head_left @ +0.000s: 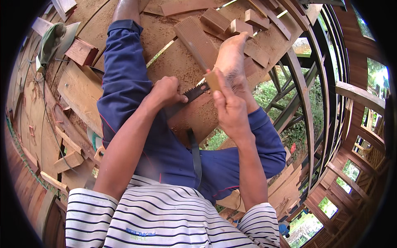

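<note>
A dark hand saw (194, 93) with coarse teeth lies slantwise between my legs, its teeth facing away from me. My left hand (165, 91) is closed on its blade, thumb pressed on the flat side. In my right hand (232, 110) is a small flat tan piece (213, 81), gripped with the index finger stretched along it. That piece meets the right end of the blade, near a hole in the metal. Whether it is part of the saw or separate, I cannot tell. My bare right foot (231, 53) rests just beyond it.
Sawdust covers the plank floor (161, 62), which has gaps. Cut wooden blocks (215, 20) and a thick board (194, 39) lie ahead. A green cap (52, 41) hangs on timber at left. Past the floor's right edge, dark metal framing (297, 95) stands over greenery below.
</note>
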`<state>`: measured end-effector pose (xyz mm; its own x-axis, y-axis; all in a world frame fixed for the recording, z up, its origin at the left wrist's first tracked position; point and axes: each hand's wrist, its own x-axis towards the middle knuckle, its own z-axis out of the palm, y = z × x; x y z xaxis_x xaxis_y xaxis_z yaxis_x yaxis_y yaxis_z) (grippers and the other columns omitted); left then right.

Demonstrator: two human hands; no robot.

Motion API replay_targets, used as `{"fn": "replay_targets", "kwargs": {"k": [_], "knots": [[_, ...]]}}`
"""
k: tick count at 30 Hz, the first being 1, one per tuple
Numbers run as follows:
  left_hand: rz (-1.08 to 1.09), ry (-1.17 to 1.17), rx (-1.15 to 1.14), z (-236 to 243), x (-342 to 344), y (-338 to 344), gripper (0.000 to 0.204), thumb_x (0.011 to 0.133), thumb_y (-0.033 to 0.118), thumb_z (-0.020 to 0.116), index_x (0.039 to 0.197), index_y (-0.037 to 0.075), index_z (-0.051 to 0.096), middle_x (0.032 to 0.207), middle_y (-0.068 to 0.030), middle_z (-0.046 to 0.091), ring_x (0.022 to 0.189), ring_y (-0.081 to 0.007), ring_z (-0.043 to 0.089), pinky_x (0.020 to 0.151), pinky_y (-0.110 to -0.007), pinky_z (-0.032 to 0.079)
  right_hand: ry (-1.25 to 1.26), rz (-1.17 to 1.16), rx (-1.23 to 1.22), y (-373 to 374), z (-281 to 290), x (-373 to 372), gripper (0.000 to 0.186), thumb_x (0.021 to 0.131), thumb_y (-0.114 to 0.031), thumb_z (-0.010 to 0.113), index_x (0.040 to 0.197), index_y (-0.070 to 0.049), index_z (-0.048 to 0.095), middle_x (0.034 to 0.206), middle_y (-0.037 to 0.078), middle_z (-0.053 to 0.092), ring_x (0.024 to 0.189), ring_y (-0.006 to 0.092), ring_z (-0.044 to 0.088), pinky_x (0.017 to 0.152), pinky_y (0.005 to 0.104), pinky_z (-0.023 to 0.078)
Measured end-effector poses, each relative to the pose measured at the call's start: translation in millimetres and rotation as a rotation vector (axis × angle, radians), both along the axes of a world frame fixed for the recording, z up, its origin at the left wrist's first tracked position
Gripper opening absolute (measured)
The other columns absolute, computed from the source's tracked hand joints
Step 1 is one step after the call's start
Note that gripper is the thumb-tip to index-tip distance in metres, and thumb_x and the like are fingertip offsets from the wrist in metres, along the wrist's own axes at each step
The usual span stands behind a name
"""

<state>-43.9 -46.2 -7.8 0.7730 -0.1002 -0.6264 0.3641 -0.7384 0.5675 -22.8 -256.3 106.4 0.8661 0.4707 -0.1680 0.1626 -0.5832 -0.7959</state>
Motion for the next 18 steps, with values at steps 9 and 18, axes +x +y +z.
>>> {"fn": "replay_targets", "kwargs": {"k": [9,18], "knots": [[-0.058,0.066,0.003,5,7,1,0.043,0.071,0.038,0.093,0.086,0.001,0.077,0.091,-0.0223,0.076,0.094,-0.0379,0.074,0.085,-0.046,0.058,0.061,0.100,-0.254,-62,-40,-60,0.055,0.105,-0.015,0.055,0.159,-0.017,0.043,0.092,0.029,0.067,0.085,0.0498,0.065,0.074,0.0561,0.049],[-0.032,0.059,-0.001,10,3,0,0.042,0.072,0.035,0.093,0.089,0.000,0.077,0.092,-0.0230,0.076,0.093,-0.0388,0.074,0.085,-0.046,0.058,0.210,0.170,-0.591,-42,-7,-46,0.058,0.106,-0.023,0.054,0.161,-0.023,0.036,0.087,0.031,0.069,0.083,0.0522,0.067,0.075,0.0607,0.052]]}}
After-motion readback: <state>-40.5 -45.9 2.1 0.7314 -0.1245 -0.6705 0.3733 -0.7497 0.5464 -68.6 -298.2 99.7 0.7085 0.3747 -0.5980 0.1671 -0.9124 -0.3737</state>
